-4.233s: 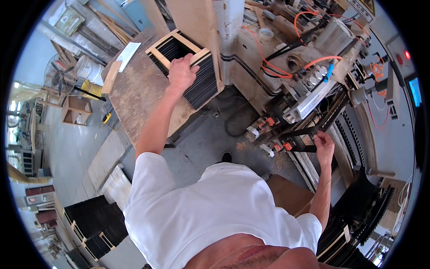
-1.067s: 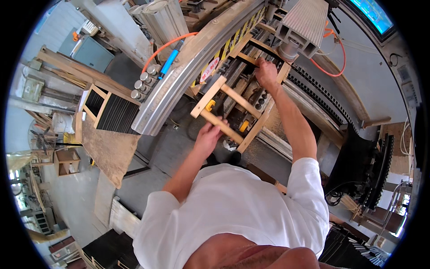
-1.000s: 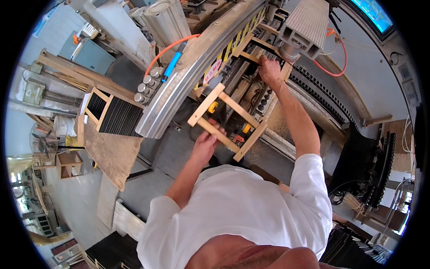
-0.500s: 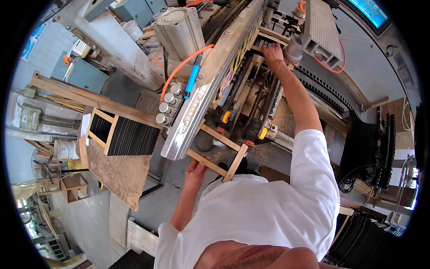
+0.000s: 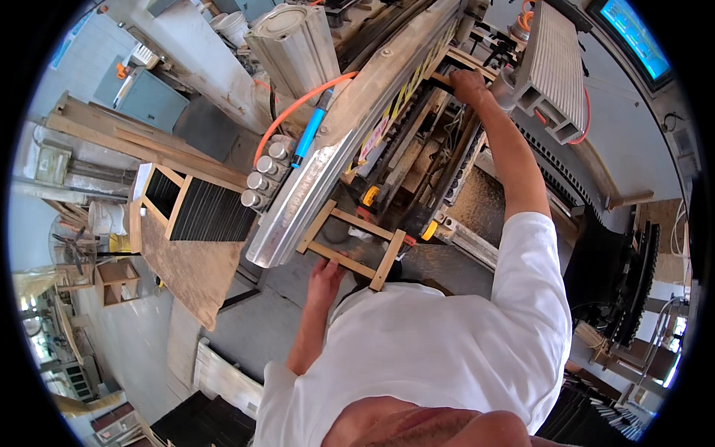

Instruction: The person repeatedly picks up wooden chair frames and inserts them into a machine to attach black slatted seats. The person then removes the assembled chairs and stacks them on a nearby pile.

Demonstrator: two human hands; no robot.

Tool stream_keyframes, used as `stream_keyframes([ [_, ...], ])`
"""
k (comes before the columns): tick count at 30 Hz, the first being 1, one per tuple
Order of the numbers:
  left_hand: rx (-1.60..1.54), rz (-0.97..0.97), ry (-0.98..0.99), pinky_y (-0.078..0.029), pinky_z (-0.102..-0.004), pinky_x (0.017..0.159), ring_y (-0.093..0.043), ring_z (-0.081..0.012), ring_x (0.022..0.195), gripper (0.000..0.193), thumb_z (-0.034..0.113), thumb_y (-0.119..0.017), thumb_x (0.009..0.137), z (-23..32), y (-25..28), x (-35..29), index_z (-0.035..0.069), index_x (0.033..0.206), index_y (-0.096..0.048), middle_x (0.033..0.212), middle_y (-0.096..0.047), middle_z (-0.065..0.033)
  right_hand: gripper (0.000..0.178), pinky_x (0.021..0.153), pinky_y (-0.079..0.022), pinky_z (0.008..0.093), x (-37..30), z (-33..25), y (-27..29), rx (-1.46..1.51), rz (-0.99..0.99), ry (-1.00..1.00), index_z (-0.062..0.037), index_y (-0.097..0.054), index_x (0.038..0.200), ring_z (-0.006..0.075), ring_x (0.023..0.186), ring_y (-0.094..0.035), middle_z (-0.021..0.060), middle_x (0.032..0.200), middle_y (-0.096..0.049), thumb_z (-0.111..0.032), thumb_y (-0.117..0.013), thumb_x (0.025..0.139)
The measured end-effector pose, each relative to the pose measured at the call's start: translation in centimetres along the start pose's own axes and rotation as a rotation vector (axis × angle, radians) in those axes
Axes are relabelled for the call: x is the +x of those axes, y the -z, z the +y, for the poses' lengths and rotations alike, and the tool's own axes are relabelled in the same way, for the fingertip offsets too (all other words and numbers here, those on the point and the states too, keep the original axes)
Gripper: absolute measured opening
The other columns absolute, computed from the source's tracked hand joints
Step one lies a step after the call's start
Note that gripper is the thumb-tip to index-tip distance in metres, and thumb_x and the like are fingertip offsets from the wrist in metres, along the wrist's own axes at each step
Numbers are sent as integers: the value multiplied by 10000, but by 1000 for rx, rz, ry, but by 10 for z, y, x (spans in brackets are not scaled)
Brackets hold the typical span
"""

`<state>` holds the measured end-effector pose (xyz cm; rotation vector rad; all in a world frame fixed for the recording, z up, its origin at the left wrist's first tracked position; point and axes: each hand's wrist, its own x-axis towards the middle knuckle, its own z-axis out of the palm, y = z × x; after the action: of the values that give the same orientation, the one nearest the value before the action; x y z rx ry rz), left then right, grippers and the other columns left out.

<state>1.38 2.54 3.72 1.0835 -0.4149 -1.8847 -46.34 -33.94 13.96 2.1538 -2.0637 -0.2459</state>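
Observation:
My left hand (image 5: 325,277) is closed on the near rail of a small wooden frame (image 5: 387,261), held just in front of my shirt. Light, bare strips make up this frame, and its whole four-sided outline shows. My right arm stretches to the far end of the machine (image 5: 417,160). There my right hand (image 5: 469,86) has its fingers curled round the edge of another wooden frame (image 5: 474,65), partly hidden behind the hand and the metal parts.
A thick metal beam (image 5: 320,175) with an orange hose (image 5: 287,108) and a blue cylinder (image 5: 309,138) crosses left of the frames. Further left, a board (image 5: 190,279) carries a stack of dark-sided wooden frames (image 5: 212,212). A finned metal housing (image 5: 555,67) overhangs my right forearm.
The frame in my left hand has come out from beneath the metal beam, and its far-left end now shows. My right hand stays at the machine's far end, its fingers more curled.

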Motion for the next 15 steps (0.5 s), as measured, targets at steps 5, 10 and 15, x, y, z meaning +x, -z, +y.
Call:
stream_keyframes([
  [5, -15, 17, 5, -424, -381, 1001, -576, -222, 1114, 294, 178, -543, 973, -14, -14, 6, 23, 1222, -526, 1187, -605, -79, 174, 874, -436, 529, -2, 3, 3, 80, 17, 23, -78, -648, 958, 367, 905, -644, 140, 895, -679, -52, -603, 792],
  [10, -35, 59, -21, -422, -390, 1012, -555, -243, 1170, 342, 165, -545, 964, -26, -21, 7, -24, 1247, -513, 1217, -606, -135, 88, 862, -457, 544, 0, -13, 10, 76, 74, 81, -69, -692, 841, 351, 908, -651, 149, 896, -681, -73, -619, 793],
  [15, 31, 95, -72, -420, -378, 1028, -551, -237, 1171, 353, 157, -537, 961, -21, -25, 4, -39, 1254, -509, 1226, -596, -133, 216, 829, -513, 450, 3, 11, 1, -126, 15, 8, -94, -635, 961, 332, 964, -660, 132, 985, -685, -166, -685, 764],
])
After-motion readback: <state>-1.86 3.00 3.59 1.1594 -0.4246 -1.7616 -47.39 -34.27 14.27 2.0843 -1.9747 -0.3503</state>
